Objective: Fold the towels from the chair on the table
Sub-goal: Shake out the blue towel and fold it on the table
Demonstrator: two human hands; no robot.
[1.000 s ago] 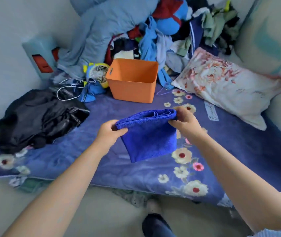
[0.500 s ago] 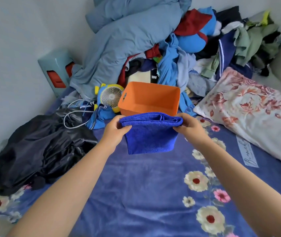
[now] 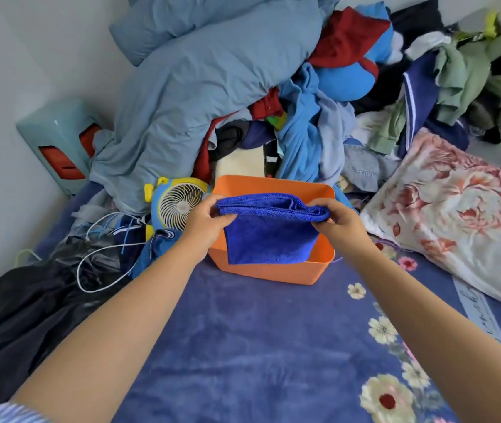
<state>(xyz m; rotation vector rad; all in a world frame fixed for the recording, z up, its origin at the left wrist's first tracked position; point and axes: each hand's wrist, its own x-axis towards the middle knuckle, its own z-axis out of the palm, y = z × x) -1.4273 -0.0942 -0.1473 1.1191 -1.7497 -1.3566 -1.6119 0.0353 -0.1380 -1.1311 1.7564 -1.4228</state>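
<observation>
A folded royal-blue towel [image 3: 270, 236] hangs by its top edge between both hands. My left hand [image 3: 205, 222] pinches its left corner and my right hand [image 3: 339, 219] pinches its right corner. The towel hangs over the open mouth of an orange plastic bin [image 3: 269, 271], its lower part in front of the bin's inside near wall. The bin stands on a blue flowered blanket [image 3: 258, 346].
Behind the bin rises a heap of clothes and a grey-blue duvet [image 3: 200, 87]. A small blue-yellow fan [image 3: 179, 203] and white cords lie left of the bin, a black garment [image 3: 29, 309] further left. A floral pillow [image 3: 456, 218] lies at right.
Both hands carried the folded towel forward from above the blanket to over the orange bin. The view moved closer to the bin.
</observation>
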